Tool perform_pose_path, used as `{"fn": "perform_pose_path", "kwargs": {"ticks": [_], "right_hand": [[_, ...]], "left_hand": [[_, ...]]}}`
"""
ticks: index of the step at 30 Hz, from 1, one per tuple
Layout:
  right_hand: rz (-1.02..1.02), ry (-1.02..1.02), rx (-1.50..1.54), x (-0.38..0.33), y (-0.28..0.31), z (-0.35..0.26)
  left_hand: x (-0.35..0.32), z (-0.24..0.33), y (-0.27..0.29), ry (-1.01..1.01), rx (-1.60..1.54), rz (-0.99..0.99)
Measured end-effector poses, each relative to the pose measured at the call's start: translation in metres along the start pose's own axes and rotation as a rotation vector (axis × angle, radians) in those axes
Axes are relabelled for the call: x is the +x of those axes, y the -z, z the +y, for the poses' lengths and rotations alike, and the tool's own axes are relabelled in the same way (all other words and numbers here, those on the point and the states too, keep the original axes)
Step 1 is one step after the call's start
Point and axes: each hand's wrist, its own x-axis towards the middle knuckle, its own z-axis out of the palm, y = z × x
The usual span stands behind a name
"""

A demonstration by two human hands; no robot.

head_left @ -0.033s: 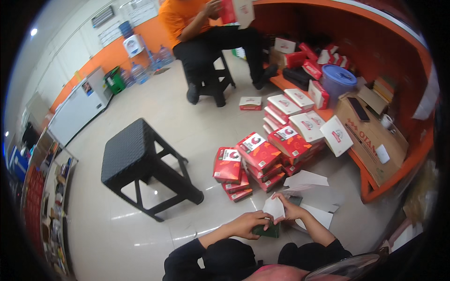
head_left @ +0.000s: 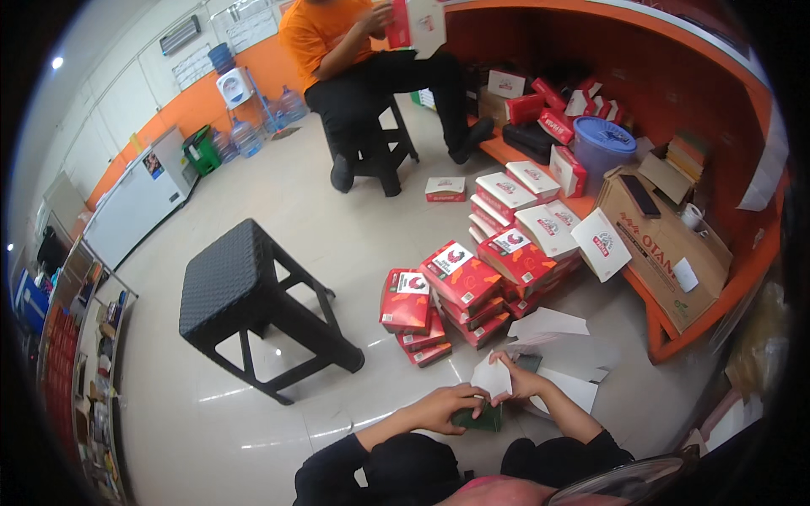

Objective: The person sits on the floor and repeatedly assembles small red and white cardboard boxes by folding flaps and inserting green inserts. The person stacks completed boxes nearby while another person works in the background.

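Note:
Low in front of me I hold a partly folded carton [head_left: 492, 378], white on the flap that stands up and dark green on the part below. My left hand [head_left: 447, 406] is closed on its green side, thumb and fingers pressed together at the fold. At the white flap's right edge, my right hand [head_left: 521, 381] pinches the card. White unfolded card sheets [head_left: 550, 322] lie on the floor just beyond and beside my right hand. Stacked red boxes [head_left: 405, 301] with white labels stand ahead of my hands.
A black stool [head_left: 224, 274] stands to the left. White-topped red boxes [head_left: 504, 191] are piled toward the orange shelf [head_left: 666, 341], which bears a brown carton [head_left: 700, 295] and a blue tub [head_left: 603, 152]. A person in an orange shirt [head_left: 325, 34] sits beyond, holding a red-and-white carton.
The view has shifted slightly, so the stool and boxes appear a little further left. Both of my hands keep their hold on the carton.

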Motion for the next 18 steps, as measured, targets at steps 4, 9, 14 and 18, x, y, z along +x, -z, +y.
{"fn": "perform_pose_path", "kwargs": {"ticks": [4,9,14,18], "right_hand": [[0.295,0.166,-0.247,-0.007,0.002,0.048],[0.439,0.280,-0.088,-0.014,0.002,0.032],[0.369,0.330,0.096,-0.011,0.003,0.028],[0.449,0.277,-0.270,-0.020,0.001,0.023]], "left_hand": [[0.005,0.004,0.004,-0.002,-0.111,-0.007],[-0.048,-0.084,0.016,0.276,-0.370,0.834],[-0.109,-0.162,-0.037,0.641,-1.611,0.655],[-0.057,-0.123,-0.085,0.114,-2.164,0.280]]}}
